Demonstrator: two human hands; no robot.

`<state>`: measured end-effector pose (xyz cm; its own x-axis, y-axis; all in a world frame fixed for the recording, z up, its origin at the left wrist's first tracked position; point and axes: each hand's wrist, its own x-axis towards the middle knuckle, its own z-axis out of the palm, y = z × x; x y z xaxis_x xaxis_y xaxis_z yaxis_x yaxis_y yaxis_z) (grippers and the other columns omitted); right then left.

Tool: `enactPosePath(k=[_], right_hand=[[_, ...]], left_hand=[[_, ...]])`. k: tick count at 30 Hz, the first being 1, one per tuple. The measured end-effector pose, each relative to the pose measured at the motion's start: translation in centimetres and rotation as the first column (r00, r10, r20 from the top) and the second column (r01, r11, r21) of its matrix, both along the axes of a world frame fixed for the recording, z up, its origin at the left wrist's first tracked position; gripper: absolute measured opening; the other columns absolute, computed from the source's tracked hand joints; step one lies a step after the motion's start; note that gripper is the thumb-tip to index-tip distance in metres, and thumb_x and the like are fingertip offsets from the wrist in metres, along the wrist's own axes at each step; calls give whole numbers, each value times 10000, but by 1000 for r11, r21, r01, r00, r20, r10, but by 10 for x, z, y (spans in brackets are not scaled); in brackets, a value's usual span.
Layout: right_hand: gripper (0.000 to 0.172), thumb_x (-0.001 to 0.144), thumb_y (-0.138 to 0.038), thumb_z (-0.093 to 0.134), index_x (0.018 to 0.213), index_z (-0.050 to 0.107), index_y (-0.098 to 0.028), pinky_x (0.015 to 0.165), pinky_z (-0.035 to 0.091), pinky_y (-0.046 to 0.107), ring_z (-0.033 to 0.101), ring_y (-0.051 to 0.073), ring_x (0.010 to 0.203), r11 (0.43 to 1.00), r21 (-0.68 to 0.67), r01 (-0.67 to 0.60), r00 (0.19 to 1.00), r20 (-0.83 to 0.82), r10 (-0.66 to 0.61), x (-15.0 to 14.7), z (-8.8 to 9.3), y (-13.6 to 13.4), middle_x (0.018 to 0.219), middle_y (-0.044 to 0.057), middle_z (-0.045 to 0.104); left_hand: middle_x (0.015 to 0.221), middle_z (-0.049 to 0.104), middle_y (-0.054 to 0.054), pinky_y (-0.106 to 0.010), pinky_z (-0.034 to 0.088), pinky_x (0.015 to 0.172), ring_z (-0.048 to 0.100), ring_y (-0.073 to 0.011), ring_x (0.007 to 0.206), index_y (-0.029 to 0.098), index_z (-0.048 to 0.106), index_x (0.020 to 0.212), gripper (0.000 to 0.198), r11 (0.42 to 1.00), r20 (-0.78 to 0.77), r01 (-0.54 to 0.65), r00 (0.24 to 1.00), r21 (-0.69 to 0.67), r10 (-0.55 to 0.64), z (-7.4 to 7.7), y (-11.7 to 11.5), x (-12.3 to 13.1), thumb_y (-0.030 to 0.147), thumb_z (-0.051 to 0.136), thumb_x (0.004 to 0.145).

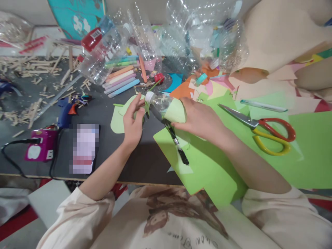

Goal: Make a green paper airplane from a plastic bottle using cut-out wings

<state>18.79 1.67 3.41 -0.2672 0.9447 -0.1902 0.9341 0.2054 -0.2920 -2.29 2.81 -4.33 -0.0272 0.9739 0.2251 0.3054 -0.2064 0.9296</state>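
My right hand (198, 116) is wrapped around a small clear plastic bottle (158, 102), which lies tilted with its white cap pointing left. Light green paper (175, 111) covers the bottle's base end. My left hand (134, 121) has its fingers curled by the cap, pinching a light green paper cutout (129, 104); the exact grip is partly hidden. Another rounded green cutout (117, 122) lies beneath that hand. Below the bottle, a slim black and silver tool (178, 145) rests across a large green paper sheet (215, 166).
Scissors (259, 124) with red and yellow handles and a pen (264, 105) lie at right. A phone (85, 148), a magenta box (41, 145) with cables and a blue glue gun (64, 112) sit at left. Behind are chalk-like coloured sticks (121, 81), wood sticks and plastic bottles.
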Motion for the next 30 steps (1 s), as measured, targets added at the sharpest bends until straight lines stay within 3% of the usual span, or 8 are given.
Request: enactPosePath(k=[6, 11, 18, 22, 27, 30], right_hand=[[480, 781, -387, 588, 1159, 487, -108, 583, 396, 327, 633, 328, 896, 996, 25, -82, 994, 69, 80, -4, -1, -6, 1082, 200, 655], [479, 783, -379, 599, 1155, 483, -99, 608, 415, 336, 624, 344, 939, 995, 25, -99, 991, 95, 96, -6, 0, -8, 1085, 208, 649], [490, 804, -377, 595, 1175, 463, -86, 630, 421, 336, 626, 338, 948, 995, 18, -95, 989, 112, 92, -5, 1, -8, 1098, 205, 642], [512, 799, -388, 604, 1189, 456, -91, 627, 418, 332, 626, 336, 954, 995, 7, -102, 990, 99, 100, -4, 2, -8, 1119, 197, 639], [474, 810, -379, 587, 1165, 459, -93, 638, 423, 339, 627, 335, 939, 994, 33, -105, 990, 103, 101, -5, 0, -8, 1095, 198, 642], [467, 815, -380, 589, 1153, 462, -85, 652, 432, 345, 628, 337, 945, 994, 30, -104, 989, 105, 101, -6, -1, -9, 1092, 209, 639]], left_hand=[[1165, 613, -62, -395, 405, 1079, 562, -227, 1157, 264, 630, 1190, 462, 998, -112, 7, 994, 60, 0, 0, 2, -1, 571, 525, 862], [1412, 512, -72, -369, 347, 1136, 451, -242, 1334, 264, 509, 1328, 558, 992, -13, 126, 992, 19, -126, -2, -3, 5, 581, 504, 870], [1478, 454, -28, -377, 255, 1194, 358, -247, 1407, 268, 474, 1386, 578, 981, 10, 163, 987, -102, -163, 0, -1, -1, 548, 501, 881], [1485, 445, -26, -385, 254, 1195, 363, -251, 1404, 283, 458, 1392, 570, 977, 10, 201, 980, -75, -201, 2, 1, -3, 556, 485, 892], [1575, 277, -42, -382, 183, 1213, 225, -264, 1461, 291, 322, 1458, 680, 972, -31, 233, 972, -40, -234, -6, -4, 2, 583, 502, 872], [1583, 250, -48, -395, 172, 1214, 202, -267, 1468, 304, 294, 1462, 700, 968, -39, 251, 967, -20, -251, -10, -5, 3, 573, 530, 861]])
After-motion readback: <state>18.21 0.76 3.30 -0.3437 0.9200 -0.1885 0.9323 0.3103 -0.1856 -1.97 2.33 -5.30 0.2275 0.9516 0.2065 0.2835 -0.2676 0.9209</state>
